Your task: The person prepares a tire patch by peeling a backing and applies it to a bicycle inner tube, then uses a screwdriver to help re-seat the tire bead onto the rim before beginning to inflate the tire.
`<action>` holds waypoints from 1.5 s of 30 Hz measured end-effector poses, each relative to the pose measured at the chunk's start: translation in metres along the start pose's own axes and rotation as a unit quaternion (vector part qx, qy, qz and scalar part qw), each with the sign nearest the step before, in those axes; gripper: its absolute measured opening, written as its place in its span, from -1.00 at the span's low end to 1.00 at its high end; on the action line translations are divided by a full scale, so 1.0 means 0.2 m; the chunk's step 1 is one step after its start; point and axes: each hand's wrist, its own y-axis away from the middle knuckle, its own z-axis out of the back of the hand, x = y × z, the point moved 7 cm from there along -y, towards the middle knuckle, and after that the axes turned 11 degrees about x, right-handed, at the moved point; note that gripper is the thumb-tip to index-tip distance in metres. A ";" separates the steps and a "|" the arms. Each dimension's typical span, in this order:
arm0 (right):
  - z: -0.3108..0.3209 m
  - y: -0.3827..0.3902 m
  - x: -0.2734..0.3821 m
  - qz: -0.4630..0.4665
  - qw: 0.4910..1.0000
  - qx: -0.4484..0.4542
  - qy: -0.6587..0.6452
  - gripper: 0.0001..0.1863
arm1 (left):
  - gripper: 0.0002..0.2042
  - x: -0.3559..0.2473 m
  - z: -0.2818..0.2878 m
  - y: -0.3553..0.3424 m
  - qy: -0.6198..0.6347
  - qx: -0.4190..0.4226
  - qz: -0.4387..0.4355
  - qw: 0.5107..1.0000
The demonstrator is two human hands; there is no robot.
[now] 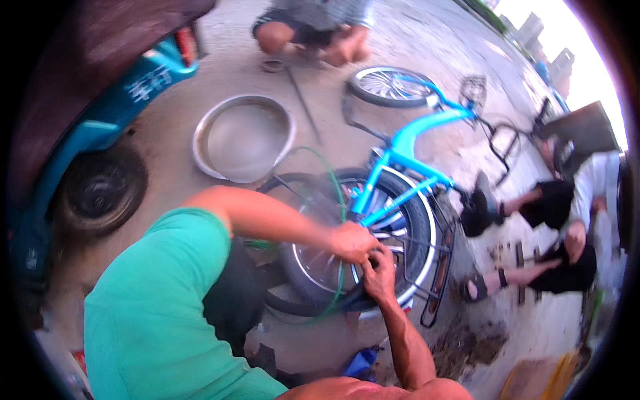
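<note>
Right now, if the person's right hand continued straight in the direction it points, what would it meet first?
The right hand points up toward the left hand, which it already seems to touch at the rear wheel. So it would likely meet the left hand first, then the blue frame beyond, though depth is unclear.

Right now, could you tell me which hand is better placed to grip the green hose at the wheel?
Probably the left: the left hand lies against the green hose on the rear wheel, while the right hand sits lower, further from it.

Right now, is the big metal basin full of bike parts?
No, the metal basin on the ground beyond the bicycle wheel shows only its bare inside.
</note>
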 end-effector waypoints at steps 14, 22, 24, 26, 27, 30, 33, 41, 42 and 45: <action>0.01 0.00 0.01 0.022 0.999 -0.022 -0.026 -0.81 | -0.71 0.04 -0.04 -0.06 -0.039 0.026 0.008 0.999; -0.02 0.00 -0.02 -0.002 1.000 -0.012 -0.027 -0.82 | -0.72 0.04 -0.03 -0.07 -0.061 0.059 0.020 0.996; -0.02 0.00 -0.03 0.003 1.000 -0.016 -0.013 -0.81 | -0.72 0.04 -0.03 -0.08 -0.059 0.054 0.019 0.997; -0.01 0.00 -0.03 -0.002 1.000 -0.018 -0.022 -0.80 | -0.72 0.04 -0.03 -0.07 -0.058 0.056 0.018 0.997; -0.01 0.00 -0.02 -0.005 0.999 -0.019 -0.027 -0.80 | -0.73 0.04 -0.03 -0.07 -0.057 0.056 0.017 0.997; -0.01 0.00 -0.01 0.016 1.000 -0.020 -0.011 -0.79 | -0.73 0.04 -0.02 -0.07 -0.044 0.052 0.016 0.998; -0.01 0.00 -0.01 0.008 1.000 -0.019 -0.019 -0.78 | -0.74 0.03 -0.01 -0.06 -0.046 0.048 0.014 0.998; -0.01 0.00 -0.03 0.018 0.999 -0.020 -0.025 -0.80 | -0.75 0.02 -0.02 -0.09 -0.076 0.050 0.004 0.996; -0.01 0.00 -0.03 0.021 0.999 -0.020 -0.021 -0.80 | -0.75 0.02 -0.02 -0.09 -0.081 0.054 0.005 0.995; -0.01 0.00 -0.02 0.025 0.999 -0.024 -0.019 -0.80 | -0.74 0.02 -0.03 -0.10 -0.090 0.075 0.011 0.993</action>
